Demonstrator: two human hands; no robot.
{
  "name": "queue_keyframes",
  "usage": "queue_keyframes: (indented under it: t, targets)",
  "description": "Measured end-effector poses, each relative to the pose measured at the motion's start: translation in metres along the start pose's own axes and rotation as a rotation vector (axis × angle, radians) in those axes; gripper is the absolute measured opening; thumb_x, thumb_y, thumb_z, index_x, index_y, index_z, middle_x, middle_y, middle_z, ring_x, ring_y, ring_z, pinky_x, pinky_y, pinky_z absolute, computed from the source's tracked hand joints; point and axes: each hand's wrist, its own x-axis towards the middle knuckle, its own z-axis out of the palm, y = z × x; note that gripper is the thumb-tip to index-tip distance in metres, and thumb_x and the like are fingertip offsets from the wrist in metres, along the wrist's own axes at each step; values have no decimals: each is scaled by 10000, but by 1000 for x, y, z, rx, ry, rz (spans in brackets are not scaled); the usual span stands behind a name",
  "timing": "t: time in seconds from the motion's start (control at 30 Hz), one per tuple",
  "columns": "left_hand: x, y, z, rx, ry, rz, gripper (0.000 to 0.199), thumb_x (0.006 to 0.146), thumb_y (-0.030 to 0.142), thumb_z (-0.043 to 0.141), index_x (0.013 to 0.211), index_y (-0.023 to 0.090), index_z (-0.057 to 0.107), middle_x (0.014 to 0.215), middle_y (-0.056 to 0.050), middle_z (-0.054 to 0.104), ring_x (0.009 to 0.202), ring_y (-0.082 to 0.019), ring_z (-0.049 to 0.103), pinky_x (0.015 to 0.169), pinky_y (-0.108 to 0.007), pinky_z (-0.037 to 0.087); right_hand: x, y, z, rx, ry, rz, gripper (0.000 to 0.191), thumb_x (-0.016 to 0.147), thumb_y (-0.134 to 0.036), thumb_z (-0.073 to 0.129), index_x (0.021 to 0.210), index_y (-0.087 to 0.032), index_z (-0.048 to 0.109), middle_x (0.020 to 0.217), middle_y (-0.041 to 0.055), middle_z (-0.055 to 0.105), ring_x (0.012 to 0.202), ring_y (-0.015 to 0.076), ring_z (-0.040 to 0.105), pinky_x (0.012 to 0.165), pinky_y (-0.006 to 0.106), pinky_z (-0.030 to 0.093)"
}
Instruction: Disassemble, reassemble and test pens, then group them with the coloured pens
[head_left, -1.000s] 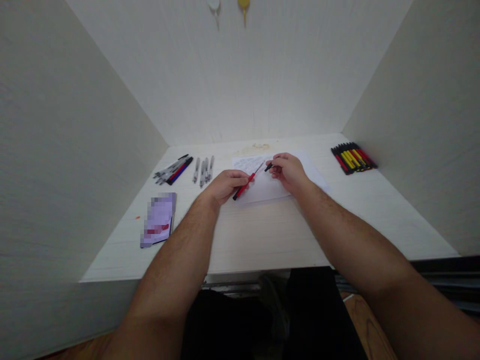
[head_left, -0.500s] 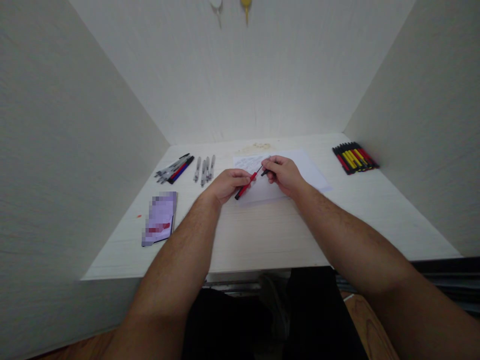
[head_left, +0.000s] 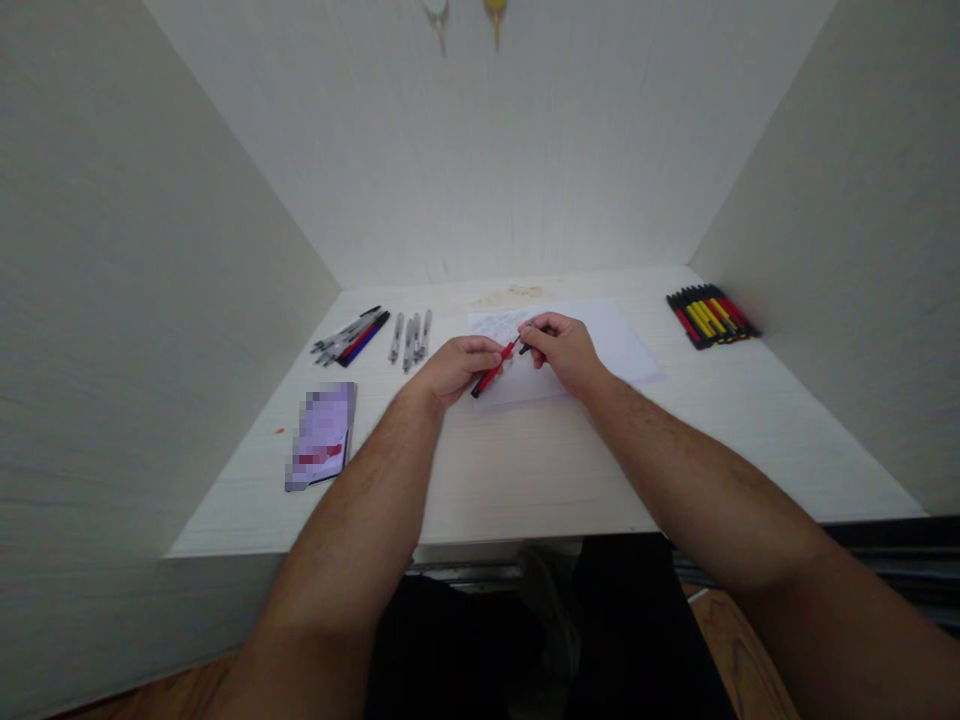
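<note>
Left of the paper sheet (head_left: 600, 345) on the counter (head_left: 525, 470): loose pens (head_left: 352, 337). Over the sheet's near-left corner, left hand (head_left: 454, 368), fingers clenched on a red pen (head_left: 491, 373); right hand (head_left: 564, 350) pinching its black tip piece (head_left: 524, 348). Right: a row of pens (head_left: 711, 315).

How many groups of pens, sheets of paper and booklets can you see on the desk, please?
Groups of pens lying on the desk: 3 (left, middle, far right)
Pens in hand: 1, red
Sheets of paper: 1
Booklets: 1
Total: 6
</note>
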Motion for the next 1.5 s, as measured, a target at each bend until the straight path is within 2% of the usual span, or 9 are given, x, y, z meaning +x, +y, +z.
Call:
queue_keyframes:
  t: [0.27, 0.47, 0.63, 0.77, 0.9, 1.07, 1.5]
  targets:
    - [1, -1, -1, -10, -2, 6, 219, 604, 184, 785, 787, 109, 692, 596, -17, 638, 473, -92, 534, 438, -204, 393, -2, -2, 2, 24, -37, 40, 255, 683, -367, 776, 620, -182, 611, 517, -38, 572, 403, 58, 448, 375, 195, 393]
    - [0, -1, -1, -7, -4, -2, 218, 609, 196, 790, 782, 116, 685, 600, -11, 638, 476, -91, 530, 443, -205, 394, 0, 2, 1, 78, -40, 103, 270, 662, -392, 796, 688, -171, 643, 599, -14, 626, 434, 60, 479, 396, 198, 441]
    - [0, -1, -1, -14, -7, -1, 220, 608, 202, 792, 781, 115, 688, 592, -12, 636, 473, -95, 527, 441, -209, 388, 5, 1, -6, 188, -58, 184, 306, 602, -186, 799, 867, -167, 648, 704, 3, 682, 510, 93, 569, 460, 235, 522]
    - [0, -1, -2, -7, -3, 5, 215, 606, 207, 796, 768, 111, 693, 592, -16, 636, 469, -90, 519, 442, -206, 373, 12, -2, -16, 267, 36, 188, 265, 644, -99, 726, 869, -175, 609, 805, 21, 717, 559, 80, 595, 534, 230, 552]
    - [1, -2, -2, 11, -5, 10, 203, 598, 190, 788, 764, 111, 703, 583, -13, 631, 477, -89, 521, 459, -206, 381, 16, -7, -24, 312, 131, 144, 137, 723, -171, 710, 829, -182, 624, 869, 8, 710, 608, 55, 598, 555, 180, 532]
    - [3, -4, -3, 41, -21, 22, 207, 610, 195, 779, 787, 107, 720, 583, -11, 630, 472, -86, 515, 456, -208, 376, 16, -11, -27, 355, 180, 111, 147, 731, -253, 744, 827, -209, 641, 809, -35, 664, 612, 53, 584, 537, 169, 505]
    - [1, -2, -1, 68, -24, 20, 213, 613, 218, 780, 784, 106, 719, 574, -15, 620, 474, -88, 506, 451, -211, 361, 11, -12, -22, 360, 159, 130, 143, 722, -250, 758, 797, -194, 651, 786, -27, 651, 600, 53, 561, 515, 171, 498]
